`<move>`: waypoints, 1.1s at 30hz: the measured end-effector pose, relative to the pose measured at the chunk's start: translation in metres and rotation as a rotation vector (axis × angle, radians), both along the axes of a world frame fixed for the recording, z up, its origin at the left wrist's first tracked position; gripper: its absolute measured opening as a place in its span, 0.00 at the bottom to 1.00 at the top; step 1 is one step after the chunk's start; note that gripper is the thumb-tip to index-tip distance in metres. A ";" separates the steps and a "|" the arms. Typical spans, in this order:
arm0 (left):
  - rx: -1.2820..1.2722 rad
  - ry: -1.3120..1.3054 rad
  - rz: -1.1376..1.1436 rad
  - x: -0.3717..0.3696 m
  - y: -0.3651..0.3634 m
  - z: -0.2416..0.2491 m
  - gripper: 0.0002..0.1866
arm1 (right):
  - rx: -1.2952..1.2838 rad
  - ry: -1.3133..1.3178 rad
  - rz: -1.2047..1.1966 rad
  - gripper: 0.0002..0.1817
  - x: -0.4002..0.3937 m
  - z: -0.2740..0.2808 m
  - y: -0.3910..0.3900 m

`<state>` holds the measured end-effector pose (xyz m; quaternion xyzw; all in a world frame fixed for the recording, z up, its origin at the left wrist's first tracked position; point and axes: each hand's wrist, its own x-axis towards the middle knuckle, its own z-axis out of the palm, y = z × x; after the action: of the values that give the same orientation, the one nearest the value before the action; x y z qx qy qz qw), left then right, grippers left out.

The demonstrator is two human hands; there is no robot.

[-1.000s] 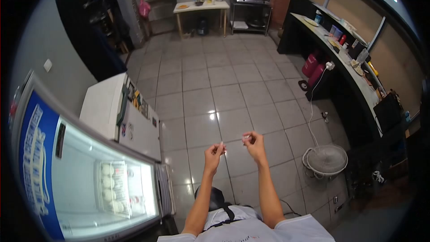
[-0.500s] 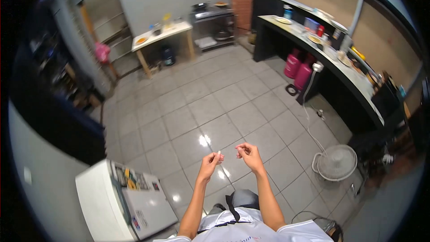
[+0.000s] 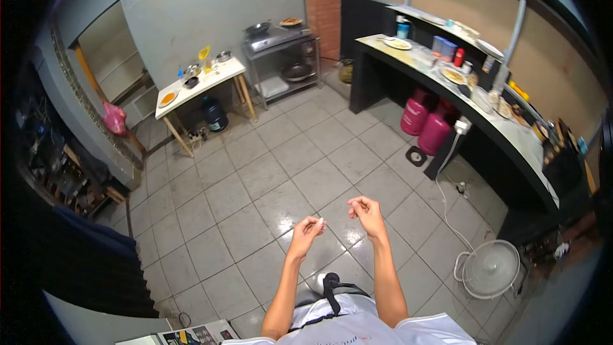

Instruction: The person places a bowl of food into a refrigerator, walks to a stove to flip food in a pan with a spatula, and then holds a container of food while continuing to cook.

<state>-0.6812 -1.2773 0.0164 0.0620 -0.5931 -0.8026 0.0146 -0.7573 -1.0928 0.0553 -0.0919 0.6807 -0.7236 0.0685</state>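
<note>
My left hand is held out over the tiled floor with its fingers closed in a pinch. A small white piece shows at its fingertips, too small to name. To its right and slightly higher, my right hand has its fingers curled together, and whatever may be in them is hidden. A gap separates the two hands, and neither touches any furniture.
At the back left stands a white table with bowls and a plate. Beside it is a metal stove stand. A curved counter runs along the right, above pink gas cylinders. A white fan and its cord lie at lower right.
My view has shifted forward, so the tables and counter appear nearer and the white appliance at lower left has mostly left the frame. My hands are slightly farther apart, both still closed.
</note>
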 end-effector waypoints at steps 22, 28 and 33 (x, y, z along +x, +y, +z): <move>0.208 -0.041 -0.115 -0.452 -0.169 0.001 0.12 | -0.120 -0.053 -0.149 0.10 -0.425 0.005 -0.157; 0.361 -0.001 0.162 -0.563 -0.229 -0.005 0.11 | -0.124 -0.087 -0.060 0.10 -0.554 -0.023 -0.218; 0.460 -0.002 0.470 -0.674 -0.274 -0.025 0.11 | -0.073 -0.117 0.098 0.09 -0.681 -0.034 -0.262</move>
<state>-1.3550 -1.5514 -0.0082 0.1995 -0.3656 -0.8902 0.1846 -1.4383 -1.3551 0.0212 -0.0853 0.6433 -0.7479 0.1399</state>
